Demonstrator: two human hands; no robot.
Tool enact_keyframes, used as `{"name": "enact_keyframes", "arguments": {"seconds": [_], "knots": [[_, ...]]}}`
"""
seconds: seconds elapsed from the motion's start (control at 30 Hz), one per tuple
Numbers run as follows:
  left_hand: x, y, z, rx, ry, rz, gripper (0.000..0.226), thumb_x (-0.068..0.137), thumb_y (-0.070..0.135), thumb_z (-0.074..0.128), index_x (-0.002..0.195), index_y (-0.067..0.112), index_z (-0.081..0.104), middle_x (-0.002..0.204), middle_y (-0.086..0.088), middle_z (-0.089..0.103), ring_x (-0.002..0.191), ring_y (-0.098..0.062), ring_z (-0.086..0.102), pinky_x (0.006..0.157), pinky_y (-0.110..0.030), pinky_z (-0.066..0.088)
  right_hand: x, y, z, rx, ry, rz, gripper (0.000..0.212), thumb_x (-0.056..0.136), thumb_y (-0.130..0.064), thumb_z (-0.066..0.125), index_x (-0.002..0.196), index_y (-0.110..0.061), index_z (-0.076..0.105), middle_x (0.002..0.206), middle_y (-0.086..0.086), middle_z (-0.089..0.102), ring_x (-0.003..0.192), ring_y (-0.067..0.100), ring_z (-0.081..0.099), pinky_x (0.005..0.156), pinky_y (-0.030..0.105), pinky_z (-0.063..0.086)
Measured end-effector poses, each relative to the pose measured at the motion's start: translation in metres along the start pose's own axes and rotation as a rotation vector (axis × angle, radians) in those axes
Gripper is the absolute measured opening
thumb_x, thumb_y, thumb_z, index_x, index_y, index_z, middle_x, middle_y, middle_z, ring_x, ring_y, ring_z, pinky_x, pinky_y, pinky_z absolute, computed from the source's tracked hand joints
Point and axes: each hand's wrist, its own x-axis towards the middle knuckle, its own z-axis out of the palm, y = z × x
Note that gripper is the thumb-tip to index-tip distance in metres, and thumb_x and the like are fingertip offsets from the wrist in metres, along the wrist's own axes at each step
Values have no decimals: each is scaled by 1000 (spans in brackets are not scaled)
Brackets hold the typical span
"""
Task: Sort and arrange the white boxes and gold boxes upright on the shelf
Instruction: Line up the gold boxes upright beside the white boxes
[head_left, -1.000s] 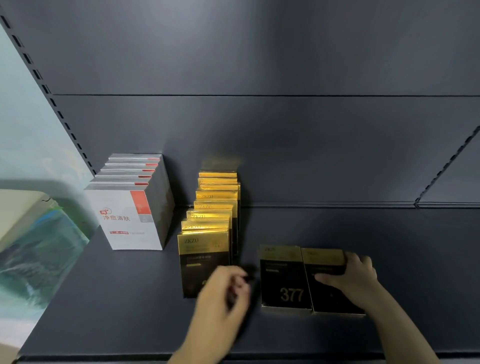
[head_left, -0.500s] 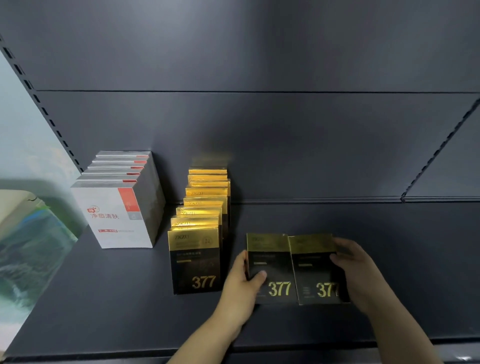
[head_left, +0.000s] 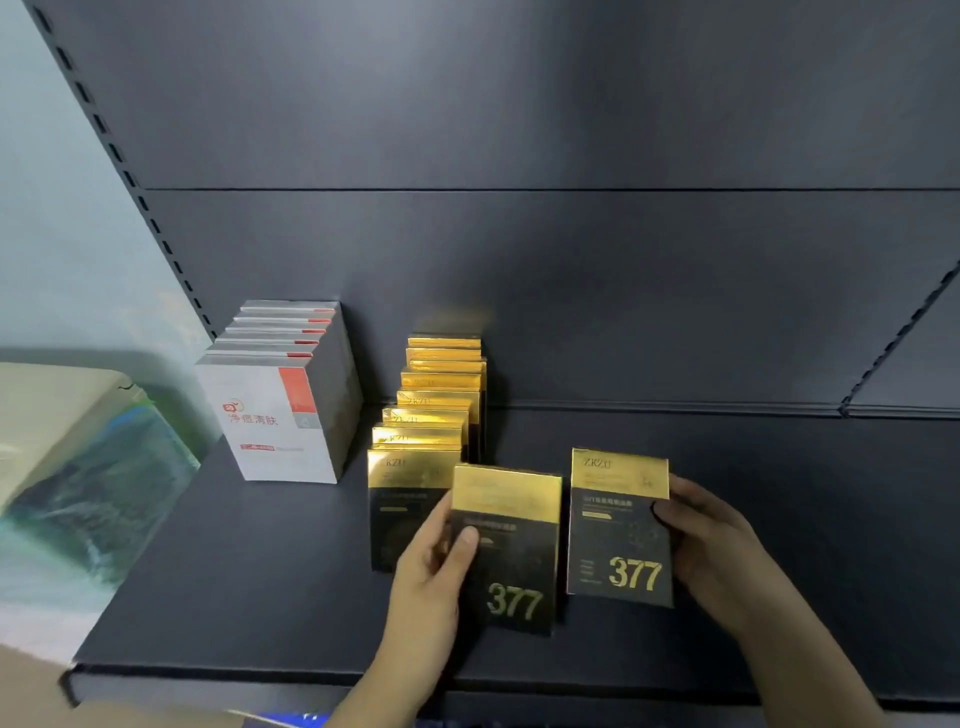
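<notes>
the step in hand looks to be filing two loose boxes into the gold row, with the sorting nearly done. the first gold box (head_left: 514, 561), a flat cardboard carton with a shiny gold top band and a black face marked 377, sits just in front and to the right of the row of upright gold-and-black boxes (head_left: 434, 410), partly covering that row's front box in view. whether it rests on the dark grey metal shelf (head_left: 234, 587) or is lifted off it i cannot tell. the left hand (head_left: 426, 571) grasps its left edge, thumb across the black face, fingers behind. the second gold box (head_left: 618, 535), of the same kind, stands further right of the row, a narrow gap from the first, with the right hand (head_left: 711, 545) clasped round its right edge. next, i judge, each needs sliding flush against the row's front, faces square. left of the row stands the row of upright white cardboard boxes (head_left: 283, 405) with red corner patches.
</notes>
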Motion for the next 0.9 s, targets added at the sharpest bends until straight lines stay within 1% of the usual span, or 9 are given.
{"name": "enact_keyframes", "arguments": {"seconds": [0.1, 0.2, 0.37, 0.43, 0.5, 0.57, 0.63, 0.73, 0.9], "knots": [[-7, -4, -28, 94, 175, 80, 51, 81, 53, 55, 131, 47, 51, 119, 12, 66, 114, -4, 60, 92, -31, 48, -2, 10, 28, -54, -133, -10, 33, 88, 1, 52, 119, -3, 63, 116, 19, 69, 105, 33, 68, 82, 43, 53], [-7, -6, -49, 227, 298, 126, 35, 93, 43, 52, 123, 60, 47, 107, 8, 57, 104, 5, 56, 86, -19, 42, -3, 22, 64, -84, -222, 20, 30, 91, 2, 50, 118, -3, 62, 113, 17, 70, 108, 30, 67, 89, 46, 51], [6, -14, -60, 298, 438, 134, 39, 95, 15, 54, 128, 34, 43, 116, 9, 44, 110, 1, 48, 102, -33, 40, -8, 46, 119, -162, -248, -37, 24, 88, 5, 58, 108, -9, 64, 106, 9, 73, 106, 24, 67, 95, 41, 50], [10, -12, -60, 231, 396, 95, 42, 94, 24, 55, 132, 28, 38, 122, 9, 43, 113, 2, 47, 105, -33, 39, -8, 63, 135, -318, -193, -132, 25, 87, -1, 64, 100, -22, 66, 106, 0, 71, 105, 16, 66, 94, 32, 50], [13, -10, -62, 58, 279, 26, 65, 83, 55, 59, 138, 29, 36, 132, 10, 49, 118, -4, 52, 104, -35, 42, -5, 78, 148, -444, -140, -213, 32, 85, -9, 69, 102, -33, 58, 114, -10, 57, 110, 4, 58, 88, 20, 48], [19, -12, -69, -42, 176, -22, 99, 61, 78, 62, 143, 30, 34, 135, 7, 55, 119, -11, 57, 97, -33, 48, -2, 91, 156, -493, -100, -293, 55, 82, -11, 73, 114, -41, 39, 122, -24, 38, 115, -12, 44, 86, 5, 41], [25, -13, -70, 16, 97, -10, 108, 57, 80, 64, 146, 28, 31, 135, 10, 57, 123, -7, 55, 98, -29, 45, 3, 103, 161, -469, -76, -334, 80, 79, -10, 75, 127, -43, 20, 125, -35, 28, 113, -28, 34, 81, -3, 37], [31, -12, -61, 56, 5, 7, 95, 60, 73, 67, 142, 35, 35, 128, 18, 60, 121, -2, 55, 100, -26, 41, 17, 109, 166, -405, -93, -291, 94, 80, -19, 76, 143, -45, 11, 127, -35, 38, 117, -13, 45, 90, 11, 43], [46, -5, -57, 78, 2, 17, 84, 64, 72, 63, 134, 31, 44, 122, 18, 64, 115, -3, 60, 87, -12, 49, 34, 102, 167, -364, -155, -280, 96, 63, -55, 72, 147, -39, 28, 137, -15, 54, 126, 3, 51, 107, 30, 41]]}}
